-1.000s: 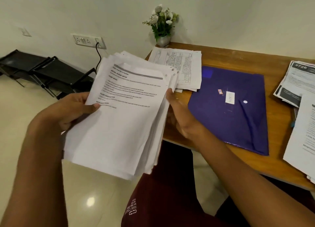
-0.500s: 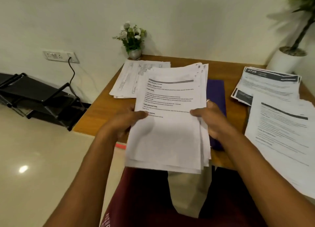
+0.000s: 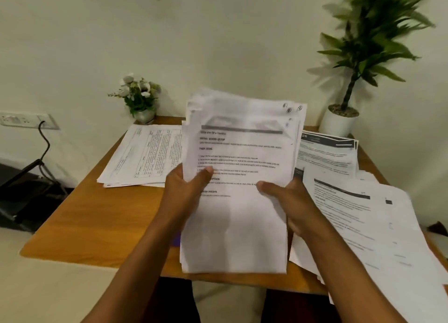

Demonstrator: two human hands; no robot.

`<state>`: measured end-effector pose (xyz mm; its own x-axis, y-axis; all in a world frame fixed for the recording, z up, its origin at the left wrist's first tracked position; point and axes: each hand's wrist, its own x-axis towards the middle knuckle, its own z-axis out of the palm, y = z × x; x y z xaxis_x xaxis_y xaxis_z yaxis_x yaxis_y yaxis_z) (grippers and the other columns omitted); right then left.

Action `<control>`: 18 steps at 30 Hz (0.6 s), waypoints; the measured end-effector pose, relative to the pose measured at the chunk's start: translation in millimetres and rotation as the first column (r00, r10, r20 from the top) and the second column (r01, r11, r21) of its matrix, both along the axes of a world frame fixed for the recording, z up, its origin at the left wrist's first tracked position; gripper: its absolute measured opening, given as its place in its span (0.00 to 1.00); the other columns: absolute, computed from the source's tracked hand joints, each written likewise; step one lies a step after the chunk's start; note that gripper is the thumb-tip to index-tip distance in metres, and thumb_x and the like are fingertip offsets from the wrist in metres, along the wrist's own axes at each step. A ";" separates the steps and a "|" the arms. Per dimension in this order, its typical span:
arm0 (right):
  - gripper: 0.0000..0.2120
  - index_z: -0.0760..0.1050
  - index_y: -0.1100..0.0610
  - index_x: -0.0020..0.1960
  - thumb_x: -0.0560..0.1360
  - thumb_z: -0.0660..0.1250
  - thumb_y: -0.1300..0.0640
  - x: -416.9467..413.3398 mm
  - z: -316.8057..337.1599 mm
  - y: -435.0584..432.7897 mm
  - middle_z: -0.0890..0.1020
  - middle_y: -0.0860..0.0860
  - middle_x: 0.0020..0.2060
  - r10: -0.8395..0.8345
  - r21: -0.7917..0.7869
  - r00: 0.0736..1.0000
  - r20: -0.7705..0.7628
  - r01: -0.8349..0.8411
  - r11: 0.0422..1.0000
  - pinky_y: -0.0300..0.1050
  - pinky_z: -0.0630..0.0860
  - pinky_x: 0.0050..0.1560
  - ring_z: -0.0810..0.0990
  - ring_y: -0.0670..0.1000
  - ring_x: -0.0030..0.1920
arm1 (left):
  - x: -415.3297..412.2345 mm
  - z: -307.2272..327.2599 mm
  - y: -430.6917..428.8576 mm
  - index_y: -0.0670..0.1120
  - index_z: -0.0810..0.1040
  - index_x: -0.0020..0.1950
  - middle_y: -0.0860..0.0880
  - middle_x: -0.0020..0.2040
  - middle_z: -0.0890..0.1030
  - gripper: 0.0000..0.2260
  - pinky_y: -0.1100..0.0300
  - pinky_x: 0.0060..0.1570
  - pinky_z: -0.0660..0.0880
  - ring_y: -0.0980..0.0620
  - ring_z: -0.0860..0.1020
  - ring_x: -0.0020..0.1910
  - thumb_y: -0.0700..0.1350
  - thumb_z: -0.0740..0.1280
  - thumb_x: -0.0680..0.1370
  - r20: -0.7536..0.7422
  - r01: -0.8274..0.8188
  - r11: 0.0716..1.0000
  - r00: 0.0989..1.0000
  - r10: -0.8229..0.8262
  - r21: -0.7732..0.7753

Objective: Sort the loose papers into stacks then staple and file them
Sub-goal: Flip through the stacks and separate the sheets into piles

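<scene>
Bundle of papers raised upright over table since earlier; left hand and right hand clasp side edges. Light, floppy, slippery sheets: grip both sides mid-height.

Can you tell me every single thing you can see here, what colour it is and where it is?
held papers: one thick bundle, white with black print, over the table's near edge
left pile: one, white sheets, back left of the table
far pile: one, white with dark headers, back right
near pile: one, white, right edge
table: one, brown wood, against the wall
flowers: one small pot, white blooms, back of the table
big plant: one, green in a white pot, back right corner
socket: one, white, left wall
cable: one, black, plugged into the socket
left hand: grips the held papers' left edge
right hand: grips their right edge
</scene>
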<state>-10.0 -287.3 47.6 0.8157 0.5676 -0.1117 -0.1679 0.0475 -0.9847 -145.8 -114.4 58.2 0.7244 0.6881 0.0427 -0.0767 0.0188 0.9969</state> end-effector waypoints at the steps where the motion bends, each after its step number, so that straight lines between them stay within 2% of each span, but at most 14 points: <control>1: 0.20 0.79 0.54 0.65 0.75 0.72 0.67 2.3 12.5 1.7 0.86 0.49 0.56 -0.021 0.032 0.999 0.038 0.020 0.999 0.49 0.79 0.60 0.84 0.52 0.58 | 1.2 15.2 -1.1 0.48 0.81 0.61 0.52 0.51 0.87 0.10 0.54 0.45 0.84 0.51 0.87 0.49 0.45 0.71 0.80 0.059 -0.006 0.998 0.998 0.003 0.055; 4: 0.19 0.79 0.54 0.64 0.75 0.72 0.66 6.8 50.8 4.8 0.86 0.49 0.55 -0.036 0.166 0.988 0.150 0.011 0.986 0.47 0.81 0.58 0.85 0.51 0.57 | 4.5 52.7 -0.8 0.53 0.82 0.55 0.59 0.48 0.87 0.07 0.65 0.44 0.81 0.57 0.86 0.49 0.43 0.71 0.79 0.213 -0.056 0.983 0.977 0.018 0.177; 6: 0.16 0.80 0.52 0.61 0.76 0.72 0.65 11.1 59.2 7.7 0.86 0.48 0.55 -0.055 0.190 0.975 0.214 0.014 0.982 0.46 0.82 0.56 0.85 0.50 0.56 | 9.0 59.5 2.3 0.56 0.82 0.54 0.61 0.48 0.87 0.08 0.67 0.46 0.80 0.59 0.85 0.51 0.43 0.72 0.79 0.230 -0.063 0.968 0.973 0.005 0.243; 8: 0.15 0.80 0.51 0.60 0.76 0.73 0.63 15.0 44.8 13.8 0.86 0.47 0.54 -0.069 0.120 0.969 0.237 0.041 0.992 0.47 0.81 0.57 0.85 0.50 0.55 | 12.9 40.2 9.7 0.57 0.81 0.54 0.63 0.48 0.86 0.08 0.66 0.46 0.80 0.59 0.85 0.51 0.44 0.72 0.79 0.145 -0.041 0.970 0.989 0.006 0.239; 10: 0.14 0.81 0.49 0.58 0.74 0.76 0.59 16.2 12.2 18.2 0.87 0.45 0.52 -0.070 0.003 0.977 0.202 0.071 0.997 0.49 0.80 0.59 0.85 0.49 0.55 | 13.7 4.7 15.6 0.55 0.82 0.56 0.60 0.48 0.87 0.07 0.63 0.45 0.82 0.54 0.85 0.52 0.46 0.73 0.79 -0.007 0.009 0.987 1.000 -0.008 0.162; 12: 0.12 0.81 0.47 0.54 0.73 0.77 0.55 11.1 -16.9 17.8 0.86 0.41 0.49 -0.044 -0.106 0.985 0.168 0.063 0.992 0.41 0.79 0.54 0.84 0.45 0.52 | 7.5 -27.2 16.4 0.52 0.81 0.62 0.56 0.52 0.86 0.12 0.59 0.47 0.83 0.52 0.85 0.53 0.48 0.73 0.79 -0.144 0.044 0.992 0.989 -0.027 0.120; 14: 0.13 0.78 0.47 0.57 0.74 0.76 0.55 6.0 -29.7 16.9 0.82 0.35 0.46 -0.032 -0.158 0.983 0.183 0.061 0.985 0.31 0.74 0.47 0.81 0.36 0.48 | 4.3 -38.8 15.4 0.51 0.79 0.65 0.56 0.55 0.85 0.15 0.57 0.51 0.83 0.55 0.85 0.53 0.48 0.73 0.79 -0.170 0.039 0.991 0.985 -0.017 0.128; 16: 0.14 0.77 0.45 0.59 0.75 0.76 0.53 5.6 -26.8 17.5 0.81 0.35 0.48 -0.029 -0.170 0.983 0.183 0.060 0.984 0.33 0.74 0.48 0.80 0.37 0.50 | 4.7 -32.6 16.2 0.52 0.79 0.66 0.56 0.56 0.85 0.14 0.56 0.52 0.83 0.57 0.84 0.52 0.48 0.72 0.80 -0.140 0.022 0.991 0.990 -0.004 0.131; 18: 0.11 0.77 0.43 0.55 0.76 0.75 0.52 6.6 -15.6 17.4 0.82 0.36 0.49 -0.017 -0.162 0.981 0.193 0.049 0.986 0.35 0.74 0.50 0.81 0.39 0.51 | 5.6 -18.9 17.8 0.53 0.80 0.63 0.54 0.55 0.86 0.11 0.56 0.51 0.83 0.55 0.85 0.51 0.48 0.71 0.80 -0.087 0.017 0.994 0.996 -0.008 0.111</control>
